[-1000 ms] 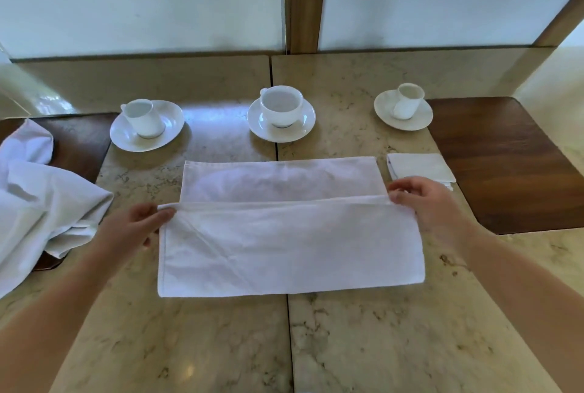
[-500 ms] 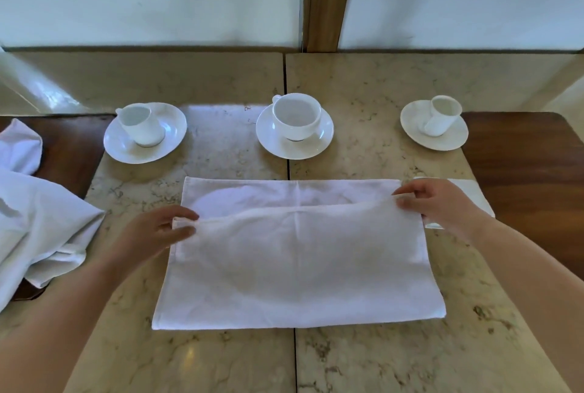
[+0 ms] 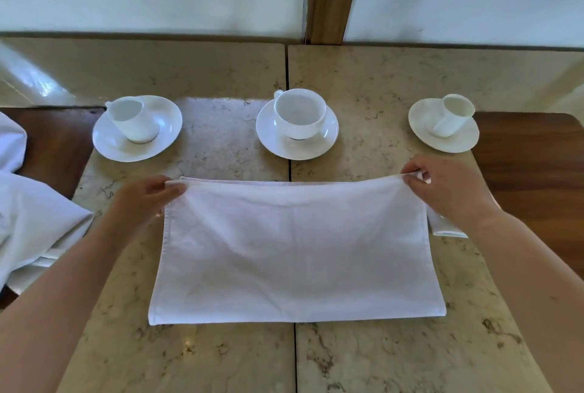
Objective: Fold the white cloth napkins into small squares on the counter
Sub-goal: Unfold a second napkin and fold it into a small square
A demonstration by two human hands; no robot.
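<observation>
While both hands pinch it, the napkin (image 3: 294,253) lies long-side across.

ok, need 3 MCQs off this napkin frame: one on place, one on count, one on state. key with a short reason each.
1. The crumpled cloth pile lies: A) at the left B) at the right C) behind the cups
2. Cups on saucers: A) two B) three C) four
3. The napkin on the counter is: A) rolled up B) bunched C) laid over in half, far corners pinched

Key: 1 A, it sits at the left edge. 2 B, left cup, middle cup, right cup. 3 C, left hand and right hand each pinch a corner.
</observation>
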